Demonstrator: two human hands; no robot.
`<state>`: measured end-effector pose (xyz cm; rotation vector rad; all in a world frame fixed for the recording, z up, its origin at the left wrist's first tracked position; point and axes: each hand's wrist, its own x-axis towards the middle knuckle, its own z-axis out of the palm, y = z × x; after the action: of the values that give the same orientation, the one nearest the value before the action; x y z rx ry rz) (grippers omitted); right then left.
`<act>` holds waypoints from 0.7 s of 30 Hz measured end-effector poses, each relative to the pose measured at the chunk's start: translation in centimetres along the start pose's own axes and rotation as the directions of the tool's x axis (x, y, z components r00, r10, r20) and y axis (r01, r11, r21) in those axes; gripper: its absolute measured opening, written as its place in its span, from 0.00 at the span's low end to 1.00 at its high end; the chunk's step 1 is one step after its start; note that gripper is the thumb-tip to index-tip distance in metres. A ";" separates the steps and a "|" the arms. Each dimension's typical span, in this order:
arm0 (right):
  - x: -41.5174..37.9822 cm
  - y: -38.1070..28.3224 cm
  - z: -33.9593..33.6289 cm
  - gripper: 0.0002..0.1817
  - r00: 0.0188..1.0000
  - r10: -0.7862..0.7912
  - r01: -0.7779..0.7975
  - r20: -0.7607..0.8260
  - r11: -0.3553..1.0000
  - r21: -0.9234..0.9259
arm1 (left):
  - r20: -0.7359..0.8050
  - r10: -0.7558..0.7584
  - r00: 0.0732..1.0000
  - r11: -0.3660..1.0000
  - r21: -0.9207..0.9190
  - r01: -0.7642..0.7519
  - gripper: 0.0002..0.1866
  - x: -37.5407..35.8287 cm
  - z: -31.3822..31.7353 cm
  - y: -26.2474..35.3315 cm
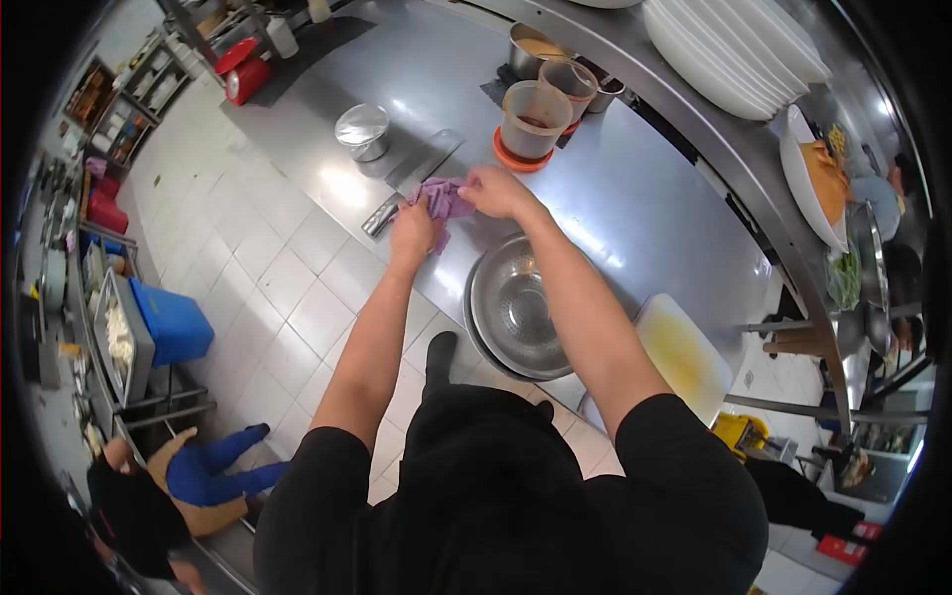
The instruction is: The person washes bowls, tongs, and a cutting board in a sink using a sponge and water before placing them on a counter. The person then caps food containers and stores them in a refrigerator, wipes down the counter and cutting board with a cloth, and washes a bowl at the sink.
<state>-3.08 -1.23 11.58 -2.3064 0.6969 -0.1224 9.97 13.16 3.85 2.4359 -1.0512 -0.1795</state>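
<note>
Lower centre: perforated bowl (518,305) beside front table edge, just below right forearm; cutting board (682,355) right. Centre: left hand (415,234) and right hand (496,191), fingers closed narrow on purple cloth (446,198). Wide blade (424,164) just beyond; foil-topped container (363,133) upper left, tubs (534,121) upper centre. Steel surface (635,193) spans right toward shelf edge (729,178).

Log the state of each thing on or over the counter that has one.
Purple cloth: crumpled, gripped by left hand and right hand
Broad blade: uncovered
Small metal container: apparently covered
Front plastic tub: open
Colander: empty
Cutting board: yellow-stained
White plates: stacked
</note>
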 end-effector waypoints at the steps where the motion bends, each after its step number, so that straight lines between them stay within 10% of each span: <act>1: 0.4 0.1 0.2 0.18 0.998 0.028 -0.026 -0.050 0.999 0.032 | 0.017 0.015 1.000 1.000 -0.005 -0.015 0.22 0.7 0.0 0.0; 7: -7.2 1.8 -3.2 0.27 0.862 0.361 -0.148 -0.357 0.851 0.504 | 0.131 0.278 0.952 0.920 -0.323 -0.224 0.18 1.1 -7.2 7.5; 9: -11.7 1.2 -4.6 0.26 0.824 0.497 0.142 -0.272 0.285 0.948 | 0.317 0.466 0.826 0.806 -0.536 -0.249 0.18 -0.9 -10.9 13.2; 10: -14.0 0.6 -5.5 0.26 0.770 0.557 0.166 -0.311 0.295 0.941 | 0.352 0.588 0.728 0.717 -0.644 -0.268 0.19 -2.1 -12.1 15.8; 12: -19.1 0.1 -6.9 0.27 0.862 0.406 0.453 -0.303 -0.350 0.820 | 0.333 0.749 0.574 0.545 -0.802 -0.246 0.22 -5.1 -12.0 19.7; 17: -36.6 5.8 -10.3 0.25 0.647 0.660 0.584 -0.383 -0.104 0.805 | 0.430 0.690 0.583 0.608 -0.781 -0.144 0.22 -14.2 -10.2 26.9; 19: -42.4 8.1 -10.8 0.19 0.298 0.679 0.383 -0.671 0.559 0.735 | 0.451 0.702 0.551 0.664 -0.695 -0.276 0.23 -17.9 -5.7 28.0; 20: -43.9 10.9 -10.0 0.19 0.290 0.681 0.393 -0.672 0.556 0.733 | 0.468 0.704 0.535 0.698 -0.597 -0.396 0.24 -19.9 -2.9 28.3; 21: -44.9 15.2 -8.1 0.16 0.211 0.500 0.057 -0.840 0.852 0.521 | 0.494 0.682 0.539 0.731 -0.470 -0.495 0.26 -22.0 -0.2 28.2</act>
<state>-50.27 7.84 12.32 -1.3571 1.4270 -1.5545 -23.63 12.26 15.94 1.6165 -1.9526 -0.9125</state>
